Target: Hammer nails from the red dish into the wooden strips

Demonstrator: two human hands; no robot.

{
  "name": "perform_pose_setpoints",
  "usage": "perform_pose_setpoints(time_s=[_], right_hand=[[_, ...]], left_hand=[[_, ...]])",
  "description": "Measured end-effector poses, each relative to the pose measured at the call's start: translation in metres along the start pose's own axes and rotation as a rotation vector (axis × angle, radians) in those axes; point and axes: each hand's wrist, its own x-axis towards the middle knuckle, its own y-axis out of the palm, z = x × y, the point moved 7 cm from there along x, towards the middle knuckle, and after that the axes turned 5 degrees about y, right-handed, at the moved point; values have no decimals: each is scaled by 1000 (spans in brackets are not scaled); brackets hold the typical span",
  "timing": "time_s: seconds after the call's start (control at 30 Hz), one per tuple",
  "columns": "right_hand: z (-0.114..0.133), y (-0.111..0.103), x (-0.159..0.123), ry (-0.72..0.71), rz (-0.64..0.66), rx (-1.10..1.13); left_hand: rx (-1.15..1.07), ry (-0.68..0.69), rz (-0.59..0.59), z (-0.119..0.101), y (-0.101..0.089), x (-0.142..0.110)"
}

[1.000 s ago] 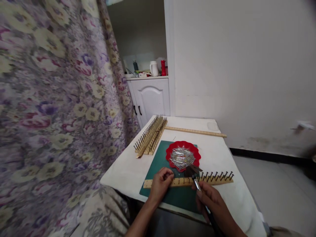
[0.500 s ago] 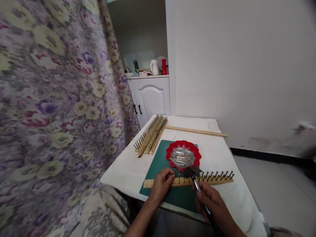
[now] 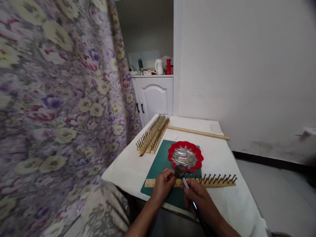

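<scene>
Right hand (image 3: 198,197) grips hammer (image 3: 184,182) by table's front edge (image 3: 133,190); left hand (image 3: 163,186) pinched, contents hidden: misaim could bruise it!

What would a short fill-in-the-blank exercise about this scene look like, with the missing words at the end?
1. The silver nails are piled in a scalloped ____ dish.
2. The hammer is held in the person's own ____ hand.
3. The mat beneath the dish is coloured ____.
4. The jug in the background is coloured ____.

Missing words: red; right; green; white.
</scene>
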Motion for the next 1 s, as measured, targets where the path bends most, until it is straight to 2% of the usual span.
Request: perform_pose_setpoints(time_s=[0.4, 0.53, 0.73, 1.0], right_hand=[[-3, -2, -6, 25, -2, -3], [-1, -19, -14, 7, -80, 14], [8, -47, -27, -35, -168, 32], [29, -67, -37, -101, -226, 36]], left_hand=[[12, 29, -2, -3, 0, -1], [98, 71, 48, -7, -9, -4], [380, 99, 164, 0, -25, -17], [468, 78, 216, -5, -8, -19]])
